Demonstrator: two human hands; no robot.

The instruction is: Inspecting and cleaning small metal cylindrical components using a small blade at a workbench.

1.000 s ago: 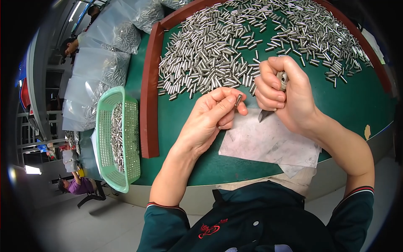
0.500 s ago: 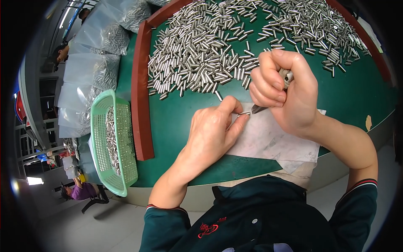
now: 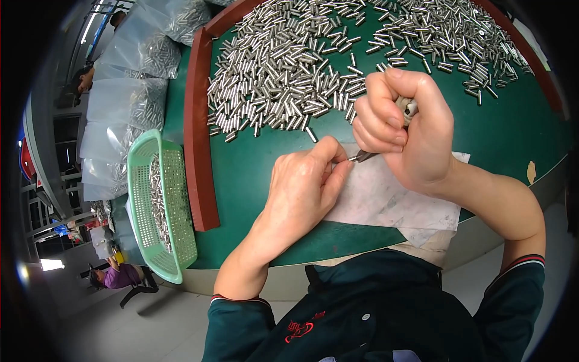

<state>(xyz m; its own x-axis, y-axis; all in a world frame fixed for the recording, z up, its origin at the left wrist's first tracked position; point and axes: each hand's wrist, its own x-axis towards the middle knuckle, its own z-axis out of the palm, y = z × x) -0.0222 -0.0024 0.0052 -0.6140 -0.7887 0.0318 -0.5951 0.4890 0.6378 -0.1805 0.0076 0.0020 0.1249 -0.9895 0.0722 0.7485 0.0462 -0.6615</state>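
Observation:
My left hand [image 3: 300,186] pinches a small shiny metal pin [image 3: 352,159] between thumb and forefinger, mostly hidden by the fingertips. My right hand [image 3: 416,130] is wrapped in a fist round a hand tool with a dark, tapered tip [image 3: 365,155] and a pale, wrapped-looking handle. The tip meets the pin's exposed end, or lies very close to it; which, I cannot tell. Beneath both hands a stained whitish cloth [image 3: 392,202] is spread on the green tabletop [image 3: 259,175]. A large heap of similar pins [image 3: 271,78] lies just beyond my left hand.
A second heap of pins [image 3: 446,36] is at the far right. Red-brown rails [image 3: 199,139] border the work surface. To the left stand a green plastic basket [image 3: 186,223] partly filled with pins and several clear bags [image 3: 108,130] of metal parts. A person in purple [image 3: 123,276] is in the background.
The tool's tip has come against or very near the pin's end, as the right hand shifted slightly left. The pin now shows less beyond the left fingertips.

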